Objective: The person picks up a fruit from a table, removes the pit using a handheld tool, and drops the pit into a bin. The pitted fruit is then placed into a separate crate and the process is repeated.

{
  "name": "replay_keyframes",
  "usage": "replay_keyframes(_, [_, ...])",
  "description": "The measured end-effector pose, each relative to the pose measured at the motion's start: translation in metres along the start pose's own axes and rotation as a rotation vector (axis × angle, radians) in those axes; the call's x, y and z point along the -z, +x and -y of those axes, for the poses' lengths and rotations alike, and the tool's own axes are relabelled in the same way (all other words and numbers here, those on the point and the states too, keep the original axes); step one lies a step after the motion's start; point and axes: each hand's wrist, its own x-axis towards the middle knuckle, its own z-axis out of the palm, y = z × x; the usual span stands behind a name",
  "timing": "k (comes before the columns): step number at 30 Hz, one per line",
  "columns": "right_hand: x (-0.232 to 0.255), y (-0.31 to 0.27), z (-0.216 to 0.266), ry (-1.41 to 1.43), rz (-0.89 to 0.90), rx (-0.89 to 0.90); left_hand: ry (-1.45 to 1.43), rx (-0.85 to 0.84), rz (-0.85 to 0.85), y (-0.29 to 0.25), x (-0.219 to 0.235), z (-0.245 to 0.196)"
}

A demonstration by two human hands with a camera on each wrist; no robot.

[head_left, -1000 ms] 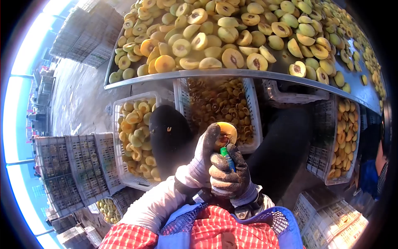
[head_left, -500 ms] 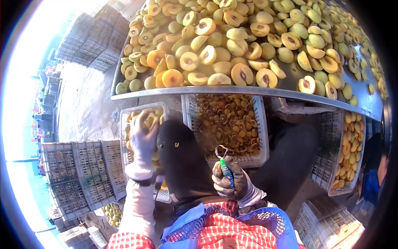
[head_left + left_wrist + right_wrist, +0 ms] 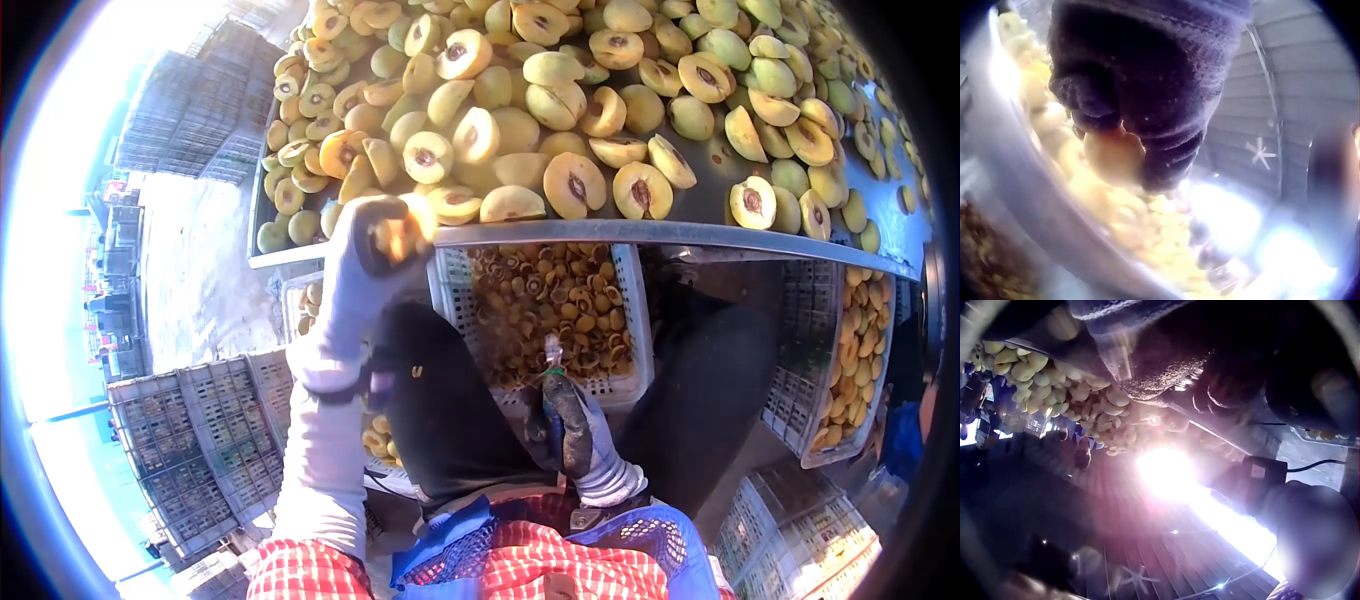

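My gloved left hand point(image 3: 380, 245) holds a yellow peach half point(image 3: 418, 228) at the near edge of the metal table point(image 3: 600, 232). In the left wrist view, the dark glove's fingers point(image 3: 1172, 147) curl round the peach half point(image 3: 1113, 156), with the table's fruit behind. Low between the knees, my gloved right hand point(image 3: 570, 425) grips a pitting tool point(image 3: 553, 352), its metal end pointing forward over the crate of brown scraps point(image 3: 560, 300). Most of the tool's handle is hidden by the fingers. Glare and the dark glove obscure the tool in the right wrist view.
Many peach halves point(image 3: 575, 185) cover the table, several with pits showing. A crate of peaches stands left of my knee point(image 3: 430, 370), partly behind my left arm. Another fruit crate point(image 3: 855, 350) is at the right. Stacked crates point(image 3: 200, 440) stand at the left.
My left hand went from the joined hands to the left crate, then up to the table edge with a peach half. My right hand has kept the pitting tool and tipped it forward.
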Motion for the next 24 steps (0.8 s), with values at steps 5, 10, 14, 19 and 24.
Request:
replay_keyframes(5, [0.007, 0.006, 0.011, 0.007, -0.038, 0.267, 0.026, -0.085, 0.644, -0.05, -0.026, -0.079])
replay_keyframes(10, [-0.008, -0.003, 0.012, -0.093, -0.052, 0.428, -0.864, 0.638, 0.29, -0.105, -0.075, -0.094])
replay_keyframes(14, [-0.011, -0.02, 0.023, -0.829, -0.11, 0.753, -0.882, 0.726, -0.005, -0.122, -0.09, -0.086])
replay_keyframes(19, [-0.018, -0.032, 0.012, -1.133, -0.109, 0.81, -0.74, 0.619, -0.007, -0.123, -0.082, -0.104])
replay_keyframes(24, [-0.022, -0.04, 0.002, -0.726, 0.071, 0.709, -0.67, 0.548, 0.052, -0.126, -0.078, -0.117])
